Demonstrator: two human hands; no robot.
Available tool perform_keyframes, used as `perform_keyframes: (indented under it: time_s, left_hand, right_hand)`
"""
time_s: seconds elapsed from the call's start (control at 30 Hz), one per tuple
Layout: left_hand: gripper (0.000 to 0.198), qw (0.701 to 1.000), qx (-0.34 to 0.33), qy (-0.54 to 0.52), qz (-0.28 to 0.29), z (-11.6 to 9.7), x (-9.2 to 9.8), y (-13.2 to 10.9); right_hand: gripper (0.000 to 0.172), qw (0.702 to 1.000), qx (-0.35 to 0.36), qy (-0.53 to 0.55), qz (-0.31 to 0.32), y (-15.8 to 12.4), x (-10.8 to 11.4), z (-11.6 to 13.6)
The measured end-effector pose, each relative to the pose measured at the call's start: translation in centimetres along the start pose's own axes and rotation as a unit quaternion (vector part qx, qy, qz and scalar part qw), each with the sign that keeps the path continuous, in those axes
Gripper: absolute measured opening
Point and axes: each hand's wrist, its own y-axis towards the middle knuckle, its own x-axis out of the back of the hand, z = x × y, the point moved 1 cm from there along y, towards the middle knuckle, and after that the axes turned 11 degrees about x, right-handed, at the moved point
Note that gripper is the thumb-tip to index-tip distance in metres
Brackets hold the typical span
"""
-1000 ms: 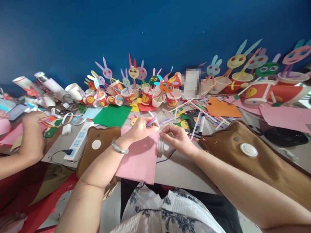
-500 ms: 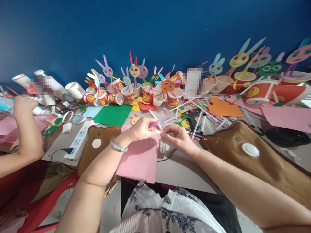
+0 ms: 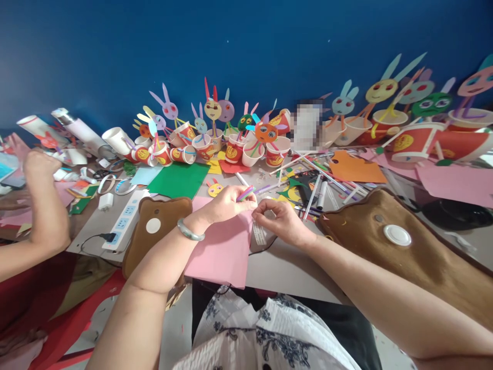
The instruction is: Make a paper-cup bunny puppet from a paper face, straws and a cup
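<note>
My left hand (image 3: 232, 203), with a jade-coloured bangle at the wrist, is closed around a slim purple straw-like stick (image 3: 245, 193) that shows pink and green. Its thumb and forefinger meet near the tip of my right hand. Fingers pinched together, my right hand (image 3: 278, 220) sits just to the right, almost touching the left. Whatever lies in that pinch is too small to make out. Beneath both hands is pink paper (image 3: 221, 246). Behind the left hand lies a small yellow paper rabbit face (image 3: 214, 188).
Paper cups (image 3: 253, 153) with rabbit-faced paper figures line the blue wall. Brown plush hot-water bags (image 3: 154, 234) flank me. A power strip (image 3: 125, 221), green card (image 3: 179, 180), orange card (image 3: 356, 167) and scattered straws surround the work. Another person's arm (image 3: 48, 205) reaches in at left.
The stick in my left hand has turned, so its pink and green parts now show. My right hand's fingers have curled into a tighter pinch and drawn slightly back.
</note>
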Motion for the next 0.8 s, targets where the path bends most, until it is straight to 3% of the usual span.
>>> perform_keyframes:
  time_s: [0.17, 0.47, 0.8]
  left_hand:
    - [0.025, 0.997, 0.067, -0.045, -0.013, 1.3, -0.1, 0.7]
    - [0.022, 0.999, 0.026, 0.004, -0.03, 1.2, -0.1, 0.6]
    - [0.016, 1.0, 0.018, -0.002, 0.011, 0.9, 0.2, 0.6]
  right_hand:
    - [0.014, 1.0, 0.015, -0.007, -0.002, 0.0, 0.0, 0.0]
    - [0.019, 1.0, 0.008, -0.001, -0.017, 0.1, 0.2, -0.4]
    - [0.015, 1.0, 0.023, 0.002, -0.008, 0.0, 0.0, -0.6]
